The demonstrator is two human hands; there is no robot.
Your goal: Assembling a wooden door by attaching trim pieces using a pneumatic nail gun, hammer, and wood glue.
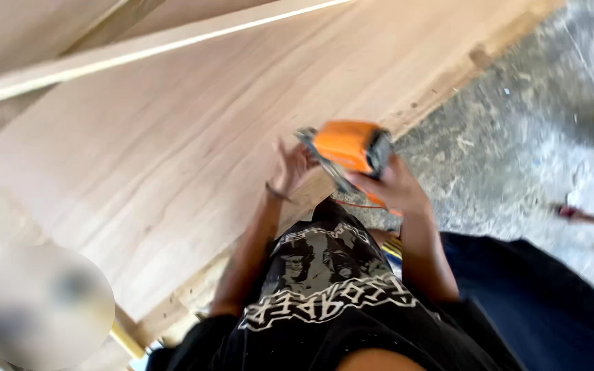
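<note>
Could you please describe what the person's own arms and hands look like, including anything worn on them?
Both forearms are bare. The left hand has a thin dark band around its wrist; the right hand shows nothing worn. Short black sleeves of a black shirt with a pale printed graphic cover the upper arms.

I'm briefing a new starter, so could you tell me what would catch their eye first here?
The orange power tool, at centre, is gripped by the right hand with the left hand touching its other side. Behind it, a large pale wooden panel fills the left and top; dusty concrete floor lies right.
</note>
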